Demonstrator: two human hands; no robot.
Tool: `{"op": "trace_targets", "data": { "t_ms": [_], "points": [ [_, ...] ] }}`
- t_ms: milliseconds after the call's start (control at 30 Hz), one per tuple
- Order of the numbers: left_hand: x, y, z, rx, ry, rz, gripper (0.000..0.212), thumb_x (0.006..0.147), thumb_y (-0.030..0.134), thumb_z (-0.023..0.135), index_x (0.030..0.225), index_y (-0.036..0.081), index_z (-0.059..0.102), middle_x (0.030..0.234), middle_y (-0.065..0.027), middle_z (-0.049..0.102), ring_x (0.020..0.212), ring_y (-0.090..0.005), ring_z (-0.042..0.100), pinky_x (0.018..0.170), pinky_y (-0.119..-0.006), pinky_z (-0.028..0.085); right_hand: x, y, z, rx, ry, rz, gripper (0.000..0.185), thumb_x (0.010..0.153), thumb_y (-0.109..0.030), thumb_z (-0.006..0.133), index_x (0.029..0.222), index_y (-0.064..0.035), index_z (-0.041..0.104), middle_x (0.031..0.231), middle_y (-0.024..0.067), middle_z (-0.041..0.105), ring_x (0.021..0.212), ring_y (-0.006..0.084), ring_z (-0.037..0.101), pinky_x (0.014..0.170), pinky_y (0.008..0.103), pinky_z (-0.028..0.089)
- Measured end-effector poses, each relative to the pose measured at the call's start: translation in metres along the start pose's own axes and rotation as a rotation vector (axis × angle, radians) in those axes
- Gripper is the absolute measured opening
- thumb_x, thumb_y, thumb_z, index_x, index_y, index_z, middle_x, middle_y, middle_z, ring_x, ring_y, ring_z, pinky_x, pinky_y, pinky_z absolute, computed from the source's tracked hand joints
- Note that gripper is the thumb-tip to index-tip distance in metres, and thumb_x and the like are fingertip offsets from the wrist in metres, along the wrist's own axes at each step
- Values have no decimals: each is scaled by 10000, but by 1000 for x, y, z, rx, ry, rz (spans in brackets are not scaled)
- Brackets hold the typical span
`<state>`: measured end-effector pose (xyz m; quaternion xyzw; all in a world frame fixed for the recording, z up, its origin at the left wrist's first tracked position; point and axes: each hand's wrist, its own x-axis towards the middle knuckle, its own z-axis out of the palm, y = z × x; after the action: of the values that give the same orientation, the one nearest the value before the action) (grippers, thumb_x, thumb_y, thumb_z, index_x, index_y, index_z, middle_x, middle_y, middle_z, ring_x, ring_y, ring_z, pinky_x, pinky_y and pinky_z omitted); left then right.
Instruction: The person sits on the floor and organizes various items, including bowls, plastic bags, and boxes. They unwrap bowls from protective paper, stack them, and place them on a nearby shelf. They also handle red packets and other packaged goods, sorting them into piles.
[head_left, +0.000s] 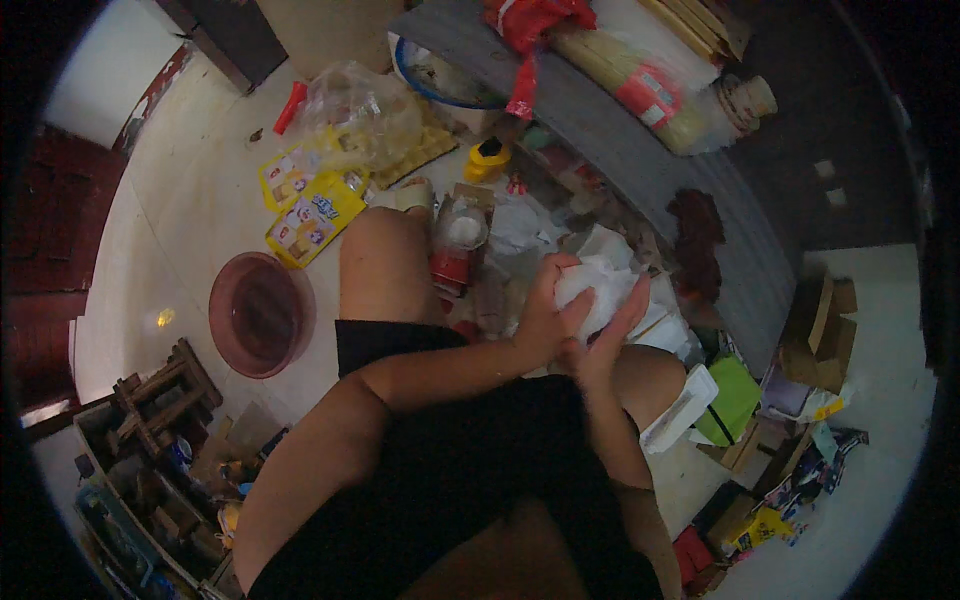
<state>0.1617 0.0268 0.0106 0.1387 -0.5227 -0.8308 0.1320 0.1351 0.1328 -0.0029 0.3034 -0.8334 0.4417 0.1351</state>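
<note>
Both of my hands hold a crumpled white bundle (596, 289) above my right thigh; whether it is paper, cloth or thin plastic I cannot tell. My left hand (551, 311) grips it from the left side, the thumb across its lower front. Around its right side curl the fingers of my right hand (616, 319). Beyond the bundle lie more white crumpled sheets (607, 246) and a heap of pale wrappings (517, 229). A small cardboard box (469, 199) with a round white item and a red box (450, 271) sit near my left knee.
A pinkish-brown plastic basin (259, 315) stands on the floor at left, near yellow printed packs (311, 217) and a clear plastic bag (364, 112). A grey bench-like board (720, 195) runs along the right. A green folder-like item (727, 397) and a white tray (681, 409) lie right of my thigh.
</note>
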Motion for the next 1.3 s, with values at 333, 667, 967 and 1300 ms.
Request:
{"op": "trace_targets", "data": {
  "t_ms": [333,667,967,1300],
  "points": [
    [64,-56,-98,159,-205,-10,454,913,366,432,1231,42,441,1123,-136,543,1005,-213,526,870,-357,415,45,-11,74,285,-189,305,455,701,4,652,1126,-30,492,1146,115,506,1070,225,481,929,341,368],
    [159,44,-310,327,329,-15,190,900,215,504,959,60,596,775,-37,588,672,-130,525,621,-277,450,118,9,142,245,-288,512,363,661,16,627,1006,-71,559,1039,94,559,963,230,533,846,341,429],
    [270,-17,-559,720,1388,-253,781,627,125,792,1263,-5,358,1238,-211,435,1065,-324,502,901,-374,426,112,90,151,196,-244,481,420,645,103,602,1016,-70,507,1091,72,485,1051,214,456,883,353,415],
    [271,-26,-557,617,700,-208,846,661,365,764,1317,31,346,1209,-196,464,1027,-284,527,847,-361,456,138,52,149,259,-310,454,450,620,75,637,1027,-71,510,1079,82,505,996,198,476,897,331,383]
  ]
}}
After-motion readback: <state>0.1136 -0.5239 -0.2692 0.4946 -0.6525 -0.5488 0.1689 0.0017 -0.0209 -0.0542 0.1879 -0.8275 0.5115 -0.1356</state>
